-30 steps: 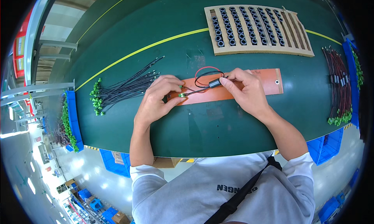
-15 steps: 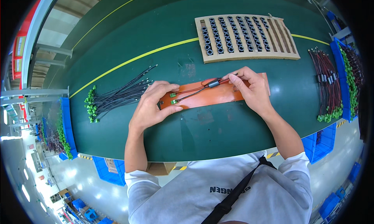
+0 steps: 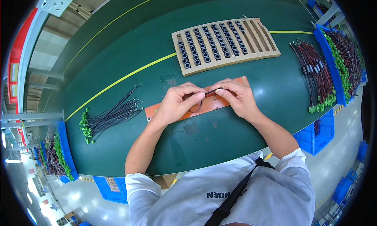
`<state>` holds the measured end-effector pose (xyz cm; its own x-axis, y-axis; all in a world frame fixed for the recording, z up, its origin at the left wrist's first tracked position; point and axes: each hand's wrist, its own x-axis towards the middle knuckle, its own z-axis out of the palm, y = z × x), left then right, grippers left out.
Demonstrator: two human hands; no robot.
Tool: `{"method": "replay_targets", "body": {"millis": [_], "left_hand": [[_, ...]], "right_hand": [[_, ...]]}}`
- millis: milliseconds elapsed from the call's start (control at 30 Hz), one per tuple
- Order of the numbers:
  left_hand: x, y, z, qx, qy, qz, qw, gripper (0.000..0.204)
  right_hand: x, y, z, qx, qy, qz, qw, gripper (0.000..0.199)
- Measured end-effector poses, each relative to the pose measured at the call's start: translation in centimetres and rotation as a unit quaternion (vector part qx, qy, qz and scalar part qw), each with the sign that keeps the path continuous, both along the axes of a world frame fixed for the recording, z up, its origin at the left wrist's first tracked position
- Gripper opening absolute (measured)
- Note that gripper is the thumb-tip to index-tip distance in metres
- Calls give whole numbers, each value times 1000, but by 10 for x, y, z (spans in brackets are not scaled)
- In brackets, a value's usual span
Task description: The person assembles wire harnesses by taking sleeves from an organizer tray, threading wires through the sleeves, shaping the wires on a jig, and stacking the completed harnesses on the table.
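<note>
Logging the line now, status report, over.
Left hand and right hand both pinching one dark wire. Wire looped above orange board. Nothing obstructing.

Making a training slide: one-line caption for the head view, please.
Both hands, left hand and right hand, pinch a looped wire over an orange board on the green table.

The person wears a light grey short-sleeved shirt [image 3: 251, 190] with dark lettering across the chest, a black strap [image 3: 235, 194] running diagonally over it, and bare forearms and hands.
</note>
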<state>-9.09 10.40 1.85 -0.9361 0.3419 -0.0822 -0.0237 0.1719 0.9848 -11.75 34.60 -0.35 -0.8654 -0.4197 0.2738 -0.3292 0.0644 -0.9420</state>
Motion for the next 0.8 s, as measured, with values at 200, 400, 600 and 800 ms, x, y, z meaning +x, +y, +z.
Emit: {"method": "replay_targets", "body": {"millis": [200,400,600,800], "left_hand": [[9,16,-22,55,19,48,997,8],[10,20,-15,61,23,55,996,6],[10,18,-15,65,38,36,997,6],[11,14,-13,99,0,29,995,7]], "right_hand": [[-2,-3,-1,-29,-29,6,999,13],[0,-1,5,-13,-31,12,999,11],[0,-2,4,-32,-35,34,998,12],[-2,3,4,8,63,-2,998,18]]}}
